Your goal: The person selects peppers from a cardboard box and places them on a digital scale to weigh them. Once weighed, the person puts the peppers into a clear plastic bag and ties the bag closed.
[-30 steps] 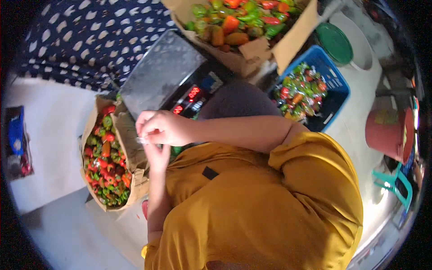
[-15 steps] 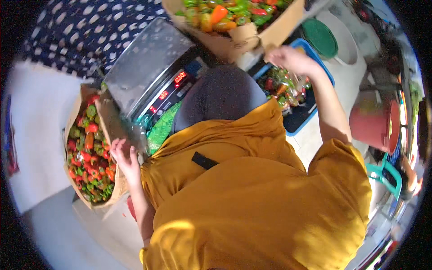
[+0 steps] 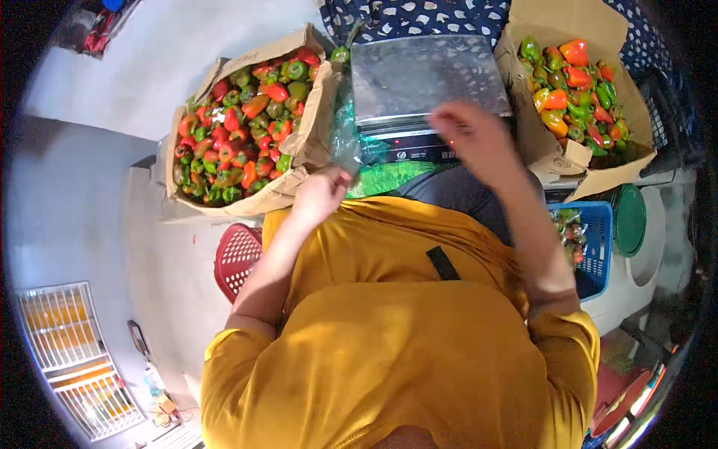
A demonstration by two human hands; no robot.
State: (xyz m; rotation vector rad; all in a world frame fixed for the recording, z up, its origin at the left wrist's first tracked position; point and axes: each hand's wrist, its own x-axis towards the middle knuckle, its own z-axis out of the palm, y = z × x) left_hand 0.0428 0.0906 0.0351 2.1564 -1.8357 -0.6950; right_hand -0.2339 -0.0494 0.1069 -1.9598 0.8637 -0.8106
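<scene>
My left hand point(image 3: 320, 196) is at the near right corner of a cardboard box point(image 3: 313, 138) of red and green peppers point(image 3: 238, 127). Its fingers are closed in a pinch at the lower end of a clear plastic bag point(image 3: 345, 123), which lies between the box and a digital scale point(image 3: 419, 78). Motion blurs my right hand point(image 3: 473, 136), raised over the scale's front edge; its fingers are smeared and nothing shows clearly in them. A bright green plastic packet point(image 3: 389, 177) rests between the scale and my lap.
On the right stands a second cardboard box point(image 3: 591, 183) of peppers. Below it is a blue basket point(image 3: 596, 258) with bagged peppers, beside a green lid point(image 3: 630, 221). A red perforated basket point(image 3: 235, 258) sits by my left forearm. Dark patterned cloth point(image 3: 411, 19) lies behind the scale.
My view has turned left. My right hand has moved from the blue basket to above the scale. My left hand has gone from open beside the left box to pinching at the plastic bag.
</scene>
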